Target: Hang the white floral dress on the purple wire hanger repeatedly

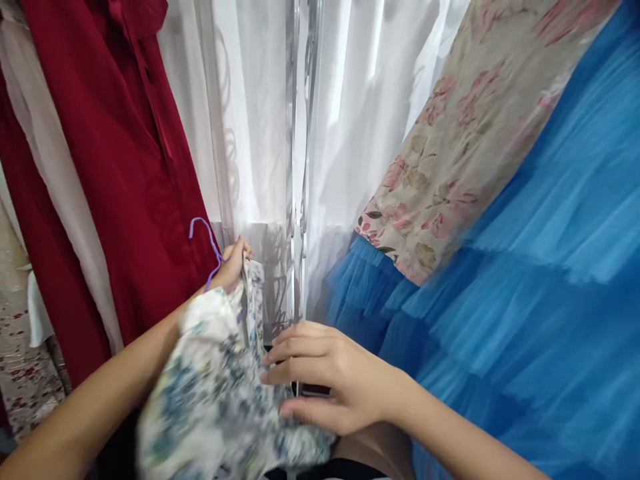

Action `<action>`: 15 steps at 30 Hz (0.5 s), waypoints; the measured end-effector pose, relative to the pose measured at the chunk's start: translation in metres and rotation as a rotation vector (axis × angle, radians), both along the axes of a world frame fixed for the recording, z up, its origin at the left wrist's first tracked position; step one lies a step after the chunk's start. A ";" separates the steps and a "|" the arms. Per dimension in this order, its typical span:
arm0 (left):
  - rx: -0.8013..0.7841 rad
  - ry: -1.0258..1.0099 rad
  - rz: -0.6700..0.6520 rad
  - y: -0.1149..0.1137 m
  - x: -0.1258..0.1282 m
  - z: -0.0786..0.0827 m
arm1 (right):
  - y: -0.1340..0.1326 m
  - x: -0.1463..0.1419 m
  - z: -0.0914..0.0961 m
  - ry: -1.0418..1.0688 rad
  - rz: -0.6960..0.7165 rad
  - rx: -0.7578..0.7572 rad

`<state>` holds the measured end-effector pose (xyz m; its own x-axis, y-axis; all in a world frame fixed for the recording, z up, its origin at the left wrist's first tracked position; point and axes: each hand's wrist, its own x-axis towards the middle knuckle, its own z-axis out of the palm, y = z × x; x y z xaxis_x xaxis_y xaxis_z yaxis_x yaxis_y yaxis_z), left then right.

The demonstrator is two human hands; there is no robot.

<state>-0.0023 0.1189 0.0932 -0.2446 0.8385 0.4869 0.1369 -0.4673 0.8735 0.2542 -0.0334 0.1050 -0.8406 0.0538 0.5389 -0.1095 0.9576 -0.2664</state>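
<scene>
One floral garment [215, 380], purple hanger [213, 243], left hand [234, 265] gripping

A purple hanger [215, 247] carries a white garment [210, 387] with a blurred blue-grey print.

The white printed garment [215, 380] looks matt cloth, the hanger [216, 251] smooth, the blue skirt [540, 293] gauzy netting.

From here I see bare forearms [435, 413], bare left hand [236, 261] and right hand [327, 373], slim fingers [303, 347], black clothing [345, 469].
</scene>
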 end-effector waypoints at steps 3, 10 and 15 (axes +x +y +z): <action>-0.103 -0.310 -0.537 -0.027 0.039 0.004 | 0.022 0.008 -0.009 0.044 -0.302 0.109; -0.321 -0.220 -0.864 -0.080 0.105 0.020 | 0.071 0.017 -0.062 0.115 -0.694 0.194; -0.310 -0.079 -0.774 -0.076 0.086 0.007 | 0.053 0.059 -0.055 0.130 -0.933 0.177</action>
